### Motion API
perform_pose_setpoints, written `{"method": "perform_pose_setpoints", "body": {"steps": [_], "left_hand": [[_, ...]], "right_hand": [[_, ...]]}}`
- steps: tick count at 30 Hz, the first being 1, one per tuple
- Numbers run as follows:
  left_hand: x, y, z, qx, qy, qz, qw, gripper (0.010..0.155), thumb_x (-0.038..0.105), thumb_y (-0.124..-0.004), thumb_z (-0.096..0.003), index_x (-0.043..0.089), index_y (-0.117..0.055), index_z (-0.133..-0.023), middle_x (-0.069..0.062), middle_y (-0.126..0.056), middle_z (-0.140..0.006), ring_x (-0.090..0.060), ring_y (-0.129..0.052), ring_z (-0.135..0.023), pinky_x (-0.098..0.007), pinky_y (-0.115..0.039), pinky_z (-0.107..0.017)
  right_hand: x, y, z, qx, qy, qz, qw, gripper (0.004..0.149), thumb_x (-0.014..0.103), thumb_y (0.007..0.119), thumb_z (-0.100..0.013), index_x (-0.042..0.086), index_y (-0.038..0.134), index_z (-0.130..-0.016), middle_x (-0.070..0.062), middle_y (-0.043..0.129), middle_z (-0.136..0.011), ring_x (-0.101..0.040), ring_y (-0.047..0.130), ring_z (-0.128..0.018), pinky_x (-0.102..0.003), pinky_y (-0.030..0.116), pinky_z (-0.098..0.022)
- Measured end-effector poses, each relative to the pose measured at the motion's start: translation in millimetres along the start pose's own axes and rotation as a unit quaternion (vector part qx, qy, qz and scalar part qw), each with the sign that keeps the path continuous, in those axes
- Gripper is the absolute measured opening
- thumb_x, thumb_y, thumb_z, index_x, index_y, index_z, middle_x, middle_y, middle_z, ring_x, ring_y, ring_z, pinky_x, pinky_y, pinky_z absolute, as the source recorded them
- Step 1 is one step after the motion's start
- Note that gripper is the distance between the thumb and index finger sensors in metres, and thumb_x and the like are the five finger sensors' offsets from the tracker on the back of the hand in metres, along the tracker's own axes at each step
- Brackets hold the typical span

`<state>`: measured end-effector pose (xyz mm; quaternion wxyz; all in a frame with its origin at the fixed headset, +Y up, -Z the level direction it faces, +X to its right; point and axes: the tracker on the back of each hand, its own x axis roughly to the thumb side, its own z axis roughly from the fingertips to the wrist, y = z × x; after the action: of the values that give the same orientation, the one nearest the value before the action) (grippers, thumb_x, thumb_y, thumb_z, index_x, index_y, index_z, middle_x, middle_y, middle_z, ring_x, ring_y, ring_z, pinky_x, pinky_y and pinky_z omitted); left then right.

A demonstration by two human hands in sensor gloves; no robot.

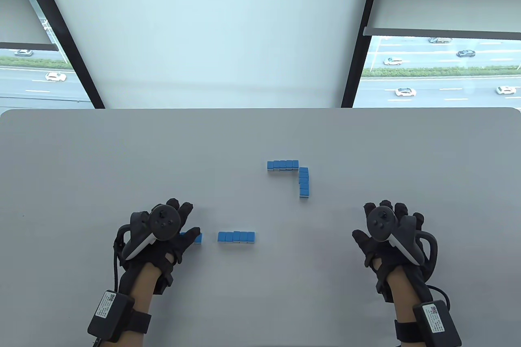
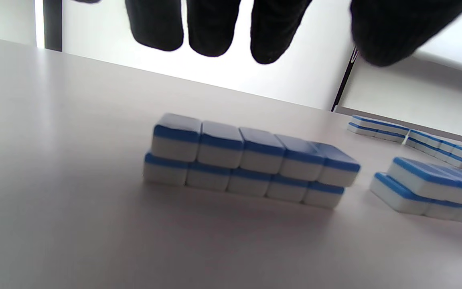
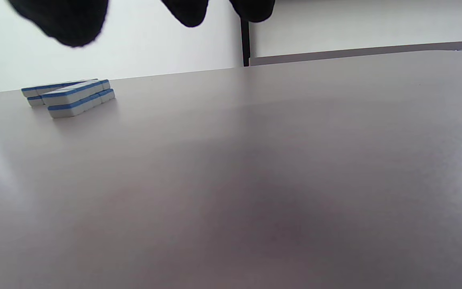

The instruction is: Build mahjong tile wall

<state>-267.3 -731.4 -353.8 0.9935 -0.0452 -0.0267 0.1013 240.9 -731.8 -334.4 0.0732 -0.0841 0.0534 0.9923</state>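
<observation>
- We see our left hand (image 1: pixel 165 233) in its black sensor glove held palm down over the grey table (image 1: pixel 81 160), fingers fairly straight and spread, gripping nothing.
- Under it stands a two-layer row of blue-backed white mahjong tiles (image 2: pixel 251 160), five tiles long; in the left wrist view the fingertips (image 2: pixel 211 28) hang clear above that row.
- From the table view only the right end of this row (image 1: pixel 198 237) shows past the thumb.
- Just beside it to the right, with a small gap, stands a second blue-and-white double row (image 1: pixel 236 236).
- Farther back, two more double rows meet at a corner: a crosswise one (image 1: pixel 283 165) and one running toward us (image 1: pixel 303 183).
- Our right hand (image 1: pixel 388 227) hovers well apart at the right, palm down, fingers relaxed and loosely spread, empty; its wrist view shows bare tabletop below.
</observation>
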Motion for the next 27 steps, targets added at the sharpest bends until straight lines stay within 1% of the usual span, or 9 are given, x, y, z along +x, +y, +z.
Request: {"method": "perform_pose_setpoints", "body": {"steps": [1, 3, 7, 13, 16, 19, 22, 25, 27], "left_hand": [[-2, 0, 0, 0.000, 0.004, 0.001, 1.000, 0.076, 0.066, -0.070, -0.0401, 0.033, -0.061, -0.107, -0.004, -0.057, -0.117, -0.042, -0.058, -0.105, -0.072, -0.046, -0.070], [-5, 2, 0, 0.006, 0.015, 0.007, 1.000, 0.076, 0.066, -0.070, -0.0401, 0.033, -0.061, -0.107, -0.004, -0.057, -0.116, -0.042, -0.058, -0.105, -0.072, -0.046, -0.070], [-7, 9, 0, 0.019, 0.031, 0.007, 0.999, 0.075, 0.066, -0.070, -0.0400, 0.033, -0.063, -0.107, -0.004, -0.059, -0.116, -0.042, -0.060, -0.105, -0.072, -0.047, -0.070], [-3, 33, -10, 0.011, 0.071, -0.027, 0.997, 0.077, 0.067, -0.070, -0.0401, 0.034, -0.060, -0.108, -0.004, -0.057, -0.117, -0.043, -0.060, -0.105, -0.074, -0.049, -0.070], [-3, 41, -14, -0.006, 0.100, 0.001, 0.995, 0.078, 0.068, -0.071, -0.0400, 0.035, -0.057, -0.109, -0.003, -0.054, -0.118, -0.044, -0.059, -0.105, -0.074, -0.049, -0.069], [-6, 36, -15, -0.029, 0.129, 0.037, 0.991, 0.080, 0.069, -0.072, -0.0402, 0.034, -0.056, -0.110, -0.003, -0.055, -0.118, -0.047, -0.062, -0.103, -0.074, -0.052, -0.068], [-11, 21, -12, -0.029, 0.145, 0.043, 0.988, 0.079, 0.069, -0.073, -0.0397, 0.033, -0.059, -0.109, -0.003, -0.061, -0.116, -0.048, -0.070, -0.099, -0.073, -0.059, -0.065], [-18, 6, -11, -0.087, 0.162, 0.067, 0.981, 0.078, 0.070, -0.071, -0.0410, 0.034, -0.058, -0.109, -0.003, -0.061, -0.116, -0.048, -0.073, -0.097, -0.072, -0.062, -0.064], [-24, 1, -7, -0.086, 0.173, 0.090, 0.977, 0.078, 0.070, -0.070, -0.0416, 0.032, -0.060, -0.109, -0.005, -0.063, -0.115, -0.048, -0.076, -0.094, -0.071, -0.065, -0.063]], "right_hand": [[-1, 1, 0, 0.012, -0.002, -0.011, 1.000, 0.077, 0.063, 0.069, -0.037, 0.034, 0.042, -0.104, -0.004, 0.032, -0.113, -0.042, 0.024, -0.103, -0.065, 0.015, -0.069], [-2, 0, 1, -0.006, -0.006, -0.024, 1.000, 0.077, 0.062, 0.070, -0.037, 0.034, 0.043, -0.103, -0.004, 0.035, -0.113, -0.042, 0.026, -0.103, -0.065, 0.015, -0.069], [-4, -2, 0, -0.015, -0.002, -0.035, 0.999, 0.077, 0.062, 0.070, -0.037, 0.034, 0.043, -0.103, -0.004, 0.035, -0.113, -0.043, 0.025, -0.103, -0.065, 0.015, -0.069], [2, -1, 0, -0.023, -0.011, -0.025, 0.999, 0.077, 0.062, 0.070, -0.037, 0.035, 0.042, -0.103, -0.004, 0.035, -0.113, -0.045, 0.027, -0.103, -0.065, 0.015, -0.069], [3, -2, 1, -0.026, -0.012, -0.026, 0.999, 0.076, 0.061, 0.070, -0.037, 0.035, 0.042, -0.103, -0.004, 0.035, -0.113, -0.046, 0.027, -0.102, -0.065, 0.015, -0.069], [3, -1, 1, -0.023, -0.013, -0.029, 0.999, 0.077, 0.061, 0.070, -0.037, 0.035, 0.042, -0.104, -0.004, 0.035, -0.113, -0.046, 0.027, -0.102, -0.065, 0.015, -0.069], [3, -2, 1, -0.022, -0.011, -0.034, 0.999, 0.077, 0.062, 0.070, -0.037, 0.034, 0.042, -0.104, -0.004, 0.035, -0.113, -0.046, 0.027, -0.102, -0.066, 0.015, -0.069], [2, -2, 0, -0.021, -0.009, -0.035, 0.999, 0.078, 0.062, 0.070, -0.037, 0.034, 0.041, -0.104, -0.004, 0.034, -0.113, -0.047, 0.027, -0.102, -0.066, 0.015, -0.069], [1, -1, 1, -0.017, -0.006, -0.033, 0.999, 0.078, 0.062, 0.070, -0.037, 0.034, 0.041, -0.104, -0.004, 0.034, -0.113, -0.047, 0.026, -0.102, -0.066, 0.015, -0.068]]}}
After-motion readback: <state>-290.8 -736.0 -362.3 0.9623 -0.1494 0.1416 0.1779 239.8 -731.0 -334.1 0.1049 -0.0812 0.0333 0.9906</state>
